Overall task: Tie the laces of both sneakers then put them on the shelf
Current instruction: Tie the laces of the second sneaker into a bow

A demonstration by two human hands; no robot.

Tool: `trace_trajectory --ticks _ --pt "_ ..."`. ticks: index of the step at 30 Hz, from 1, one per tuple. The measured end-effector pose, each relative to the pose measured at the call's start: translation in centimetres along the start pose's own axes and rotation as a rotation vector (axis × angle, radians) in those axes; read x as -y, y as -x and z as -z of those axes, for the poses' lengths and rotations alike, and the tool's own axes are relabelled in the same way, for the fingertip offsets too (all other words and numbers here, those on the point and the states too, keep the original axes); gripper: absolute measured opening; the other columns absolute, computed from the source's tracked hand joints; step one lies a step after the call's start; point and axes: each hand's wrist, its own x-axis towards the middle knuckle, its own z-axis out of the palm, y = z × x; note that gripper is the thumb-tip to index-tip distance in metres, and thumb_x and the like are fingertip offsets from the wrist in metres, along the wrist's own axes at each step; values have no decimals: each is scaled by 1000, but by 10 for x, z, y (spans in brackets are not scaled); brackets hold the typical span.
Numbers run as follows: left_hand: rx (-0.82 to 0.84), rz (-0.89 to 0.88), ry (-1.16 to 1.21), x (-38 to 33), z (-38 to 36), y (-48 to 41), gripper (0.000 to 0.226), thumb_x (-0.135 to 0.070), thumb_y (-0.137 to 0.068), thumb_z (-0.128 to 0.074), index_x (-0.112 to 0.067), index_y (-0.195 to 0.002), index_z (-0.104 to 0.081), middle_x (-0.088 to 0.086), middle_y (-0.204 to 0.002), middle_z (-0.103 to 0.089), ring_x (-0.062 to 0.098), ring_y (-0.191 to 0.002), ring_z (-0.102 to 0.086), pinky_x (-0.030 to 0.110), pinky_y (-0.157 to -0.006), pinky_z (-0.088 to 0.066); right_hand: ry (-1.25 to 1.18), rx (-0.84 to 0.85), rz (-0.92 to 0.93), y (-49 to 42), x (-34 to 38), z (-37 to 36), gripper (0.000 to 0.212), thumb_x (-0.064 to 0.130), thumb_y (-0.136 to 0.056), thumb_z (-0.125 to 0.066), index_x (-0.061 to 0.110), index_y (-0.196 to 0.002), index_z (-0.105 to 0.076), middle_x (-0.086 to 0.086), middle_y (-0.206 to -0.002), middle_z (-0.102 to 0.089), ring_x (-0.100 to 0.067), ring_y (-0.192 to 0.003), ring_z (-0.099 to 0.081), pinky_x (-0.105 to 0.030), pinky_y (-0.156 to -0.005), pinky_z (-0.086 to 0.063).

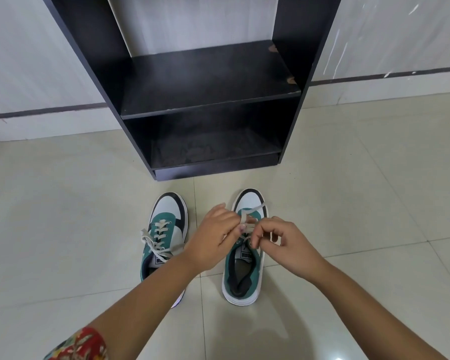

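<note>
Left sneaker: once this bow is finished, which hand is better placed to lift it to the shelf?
Left, probably. The left hand has its forearm lying across the left sneaker; the right hand is beyond the right sneaker.

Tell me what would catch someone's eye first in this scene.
Two hands, the left hand and right hand, meet over the right sneaker on the floor, pinching its white lace. Beside it the left sneaker sits with its lace already knotted. Just beyond stands a dark shelf.
</note>
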Motion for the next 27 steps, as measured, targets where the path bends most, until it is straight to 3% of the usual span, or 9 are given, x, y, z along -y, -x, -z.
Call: trace_trajectory --ticks 4,8,10,14,18,20,22,24,27 --pt "-82 114 -57 -5 -4 3 47 -36 -95 -29 -8 -85 -65 -4 -74 -51 14 -74 -48 25 -68 -38 385 -108 92 9 -9 -13 23 22 -79 -51 29 -84 -72 11 -84 -65 -7 -83 -50 -21 -73 -42" --pt "-123 215 -60 -9 -3 -2 35 -25 -95 -44 -14 -63 -55 -10 -59 -41 9 -57 -42 24 -58 -32 779 -190 118 16 -12 -39 40 28 -78 -43 24 -109 -66 3 -84 -62 -19 -73 -57 -30 -57 -49" --pt "-71 258 -50 -7 -2 -5 38 -25 -95 -46 -14 -60 -56 -4 -57 -50 15 -57 -47 29 -56 -38 858 -230 87 17 -12 -47 45 29 -78 -43 18 -117 -62 0 -85 -61 -21 -71 -58 -30 -55 -49" --pt "94 425 228 -7 4 -8 44 -28 -94 -44 -19 -53 -58 -3 -55 -60 10 -55 -54 29 -64 -45 820 -277 25 12 -18 -54 50 26 -81 -48 13 -129 -49 -5 -94 -59 -23 -75 -56 -33 -59 -50" --pt "227 467 508 -12 10 -10 44 -13 -93 -44 -13 -50 -54 -7 -48 -55 -1 -49 -49 21 -63 -40 339 -209 -3 2 -21 -52 53 18 -93 -46 26 -144 -33 2 -99 -47 -14 -89 -44 -22 -80 -44" --pt "249 456 571 -13 12 -8 43 -8 -91 -44 -12 -50 -52 -5 -50 -54 4 -51 -48 20 -63 -41 290 -192 30 -4 -23 -48 47 18 -92 -48 28 -138 -43 5 -96 -48 -10 -88 -43 -18 -78 -41" --pt "269 442 596 -13 13 -6 42 -9 -93 -44 -13 -52 -56 -1 -54 -57 5 -53 -51 18 -64 -42 312 -234 39 -8 -25 -43 25 22 -89 -50 22 -113 -59 5 -88 -53 -14 -84 -47 -25 -72 -41" --pt "252 435 647 -13 14 -3 39 -10 -95 -44 -13 -60 -62 -3 -58 -61 7 -58 -57 19 -65 -46 359 -266 27 -11 -25 -37 6 24 -87 -53 19 -89 -57 9 -79 -51 -14 -78 -46 -26 -67 -37" --pt "238 429 659 -11 15 2 26 -9 -94 -47 -15 -77 -65 3 -72 -67 16 -69 -63 24 -55 -44 334 -231 2 -12 -24 -31 5 21 -86 -55 16 -85 -56 7 -86 -52 -14 -84 -46 -25 -71 -36"
